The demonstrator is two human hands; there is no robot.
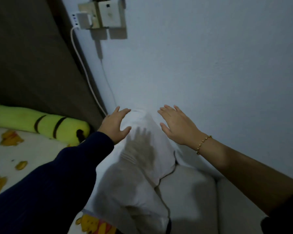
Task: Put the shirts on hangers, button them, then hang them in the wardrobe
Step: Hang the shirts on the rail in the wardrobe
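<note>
Two hands reach forward, both spread wide and holding nothing. The left hand (116, 125), in a navy sleeve, is at the upper end of one crumpled white fabric shirt (142, 166), though contact is unclear. The right hand (176, 125) hovers beside it, wearing one gold bead bracelet (203, 144). The shirt lies heaped against the pale wall (210, 65), near one green black-striped plush toy (41, 122).

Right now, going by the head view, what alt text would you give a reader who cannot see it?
Two open hands, the left hand in a dark sleeve and the right hand wearing a gold bracelet, reach over crumpled white fabric beside a pale wall. A green plush toy lies on the printed bedsheet at left.
</note>
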